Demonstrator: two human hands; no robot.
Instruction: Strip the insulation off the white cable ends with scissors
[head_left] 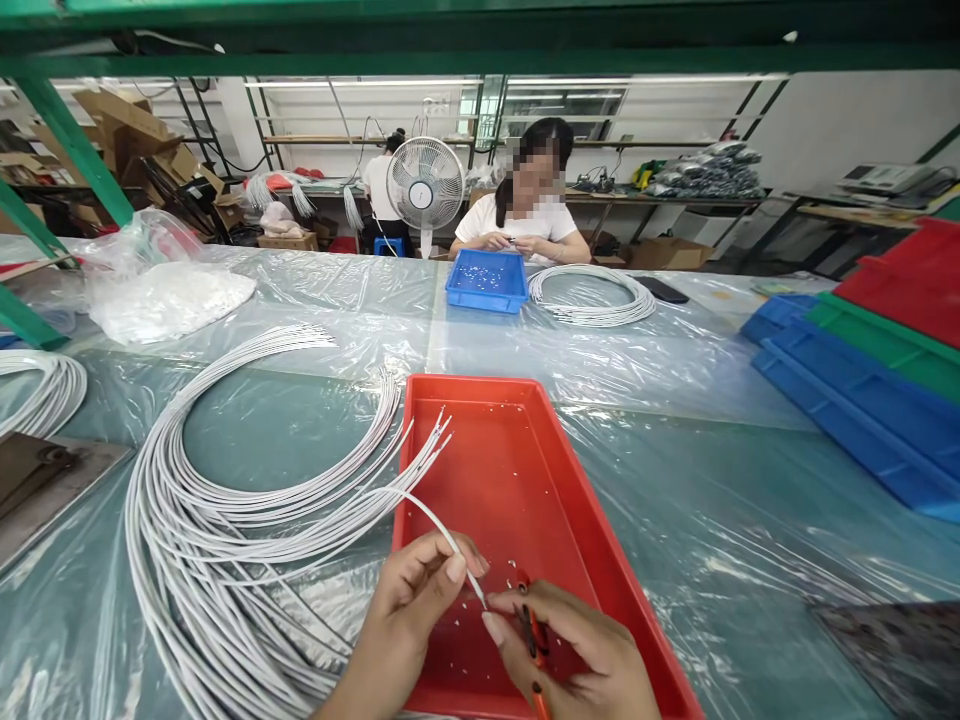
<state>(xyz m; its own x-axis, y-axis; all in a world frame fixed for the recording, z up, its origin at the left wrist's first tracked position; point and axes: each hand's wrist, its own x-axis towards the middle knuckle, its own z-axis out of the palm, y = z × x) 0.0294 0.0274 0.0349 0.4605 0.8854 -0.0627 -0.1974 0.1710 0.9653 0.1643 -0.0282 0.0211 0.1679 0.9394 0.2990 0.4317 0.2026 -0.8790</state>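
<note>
My left hand (416, 600) pinches the end of one white cable (450, 545) over the near part of a red tray (517, 470). My right hand (577, 650) is closed round a small red-handled tool (534, 635), its thumb tip touching the cable's end. The held cable runs back to a large loose coil of white cables (217, 520) lying on the table to the left, with several stripped ends resting over the tray's left rim. Tiny white scraps dot the tray floor.
The table is covered in clear plastic sheet (675, 400). Stacked blue, green and red trays (870, 370) sit at right. Across the table a person (525, 215) works behind a blue bin (486, 280) and another cable coil (592, 295). A fan (427, 185) and a plastic bag (161, 290) stand further back.
</note>
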